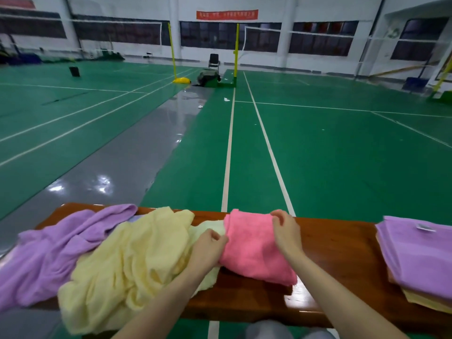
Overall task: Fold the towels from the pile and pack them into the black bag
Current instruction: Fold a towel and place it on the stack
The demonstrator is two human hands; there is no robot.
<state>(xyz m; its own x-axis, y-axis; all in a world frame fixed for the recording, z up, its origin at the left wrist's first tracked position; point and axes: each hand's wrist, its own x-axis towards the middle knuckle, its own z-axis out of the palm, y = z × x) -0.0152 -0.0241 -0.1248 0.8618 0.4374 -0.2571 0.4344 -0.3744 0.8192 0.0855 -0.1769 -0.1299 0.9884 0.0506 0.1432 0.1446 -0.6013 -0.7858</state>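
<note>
A pink towel (254, 248) lies partly folded on the wooden bench (342, 260), in the middle. My left hand (208, 248) pinches its left edge. My right hand (286, 231) pinches its far right corner. Left of it lies the loose pile: a crumpled yellow towel (127, 265) and a purple towel (56, 250). At the bench's right end sits a stack of folded towels (420, 258) with a purple one on top and yellow and orange ones under it. No black bag is visible near the bench.
The bench stands on a green court floor (342, 155) with white lines and a grey strip (117, 167) to the left. Far off are yellow net posts (236, 52), a chair (214, 61) and a dark bundle (208, 78).
</note>
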